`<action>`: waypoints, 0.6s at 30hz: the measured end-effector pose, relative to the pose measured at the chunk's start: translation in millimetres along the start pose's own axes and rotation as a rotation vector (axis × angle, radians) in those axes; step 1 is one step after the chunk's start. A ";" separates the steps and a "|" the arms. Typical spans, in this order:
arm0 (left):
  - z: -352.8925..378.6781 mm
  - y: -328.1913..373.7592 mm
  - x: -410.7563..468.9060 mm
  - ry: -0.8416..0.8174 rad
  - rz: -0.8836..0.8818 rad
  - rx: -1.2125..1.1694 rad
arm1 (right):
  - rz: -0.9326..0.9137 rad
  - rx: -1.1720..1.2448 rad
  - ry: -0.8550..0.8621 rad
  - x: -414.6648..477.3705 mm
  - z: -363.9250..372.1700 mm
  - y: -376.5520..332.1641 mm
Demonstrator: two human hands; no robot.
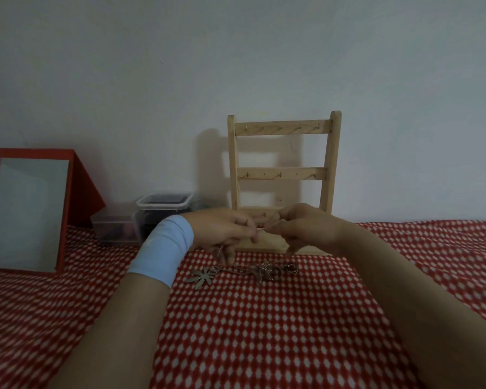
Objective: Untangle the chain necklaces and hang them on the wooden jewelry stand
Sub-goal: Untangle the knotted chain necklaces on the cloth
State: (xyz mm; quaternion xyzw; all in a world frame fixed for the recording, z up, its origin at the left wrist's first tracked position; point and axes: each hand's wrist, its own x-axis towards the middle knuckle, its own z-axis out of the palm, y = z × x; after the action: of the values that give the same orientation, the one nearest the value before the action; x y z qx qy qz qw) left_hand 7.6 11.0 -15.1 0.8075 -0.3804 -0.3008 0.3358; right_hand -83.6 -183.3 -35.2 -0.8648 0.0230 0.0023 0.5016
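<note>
left hand [222,234]: your fingers are curled, thumb and fingertips pinching one end of a thin chain [261,227]. It is held off the cloth, at 9 o'clock from the right hand.
right hand [306,228]: it is also curled, pinching the same chain from the other side. The fingertips of your two hands nearly touch. There is a small metal glint at your right fingertips, too small to tell if it is a clasp.
chain: a short stretch runs between your two pinches. A faint strand seems to drop from your left hand toward the pile; the blur makes this unsure.
necklace pile [257,272]: a tangled heap on the red dotted cloth [264,332], at 6 o'clock from your hands and just in front of the stand's base.
flower pendant [204,277]: it lies flat on the cloth at 9 o'clock of the pile, touching its left end.
wooden stand [282,169]: it stands upright against the wall [236,51], at 12 o'clock from your hands. It has rails with small hooks; your hands cover the lowest rail in part.
wrist band [163,248]: light blue, around your left wrist.
mirror [28,214]: red-framed, leaning back, at 9 o'clock and well apart from the stand.
plastic tubs [163,209]: clear, with dark contents, between the mirror and the stand at 10 o'clock from your left hand.
</note>
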 end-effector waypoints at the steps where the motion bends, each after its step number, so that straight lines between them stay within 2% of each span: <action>1: 0.7 -2.1 -4.5 -0.025 -0.037 -0.014 | -0.011 -0.009 -0.018 0.9 1.5 -2.1; 3: -0.6 -8.8 -13.0 -0.033 -0.112 -0.115 | -0.046 0.017 -0.074 0.4 8.9 -6.6; 6: -9.2 -24.5 -28.8 0.051 -0.161 -0.251 | -0.122 0.156 -0.190 -0.8 24.8 -12.0; 8: -14.1 -35.9 -39.5 0.156 -0.172 -0.289 | -0.159 0.181 -0.154 0.3 29.4 -12.1; 10: -17.3 -50.4 -45.5 0.317 -0.202 -0.280 | -0.150 0.066 -0.090 2.0 30.0 -9.0; 12: -18.1 -67.9 -47.6 0.445 -0.291 -0.150 | -0.133 -0.094 -0.044 4.4 31.1 -4.3; 14: -19.2 -84.3 -47.9 0.503 -0.406 -0.023 | -0.166 -0.244 -0.028 8.8 34.5 2.8; 16: -19.4 -91.1 -46.6 0.503 -0.493 0.151 | -0.156 -0.326 -0.077 11.1 37.4 6.8; 18: -17.9 -86.0 -45.1 0.509 -0.473 0.458 | -0.118 -0.447 -0.171 11.6 41.6 4.4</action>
State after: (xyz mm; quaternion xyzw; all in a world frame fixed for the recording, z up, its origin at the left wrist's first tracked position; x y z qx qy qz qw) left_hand 32.4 95.1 -60.4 0.9750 -0.1466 -0.0680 0.1524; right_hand -71.4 -149.8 -60.0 -0.9508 -0.0711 0.0513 0.2971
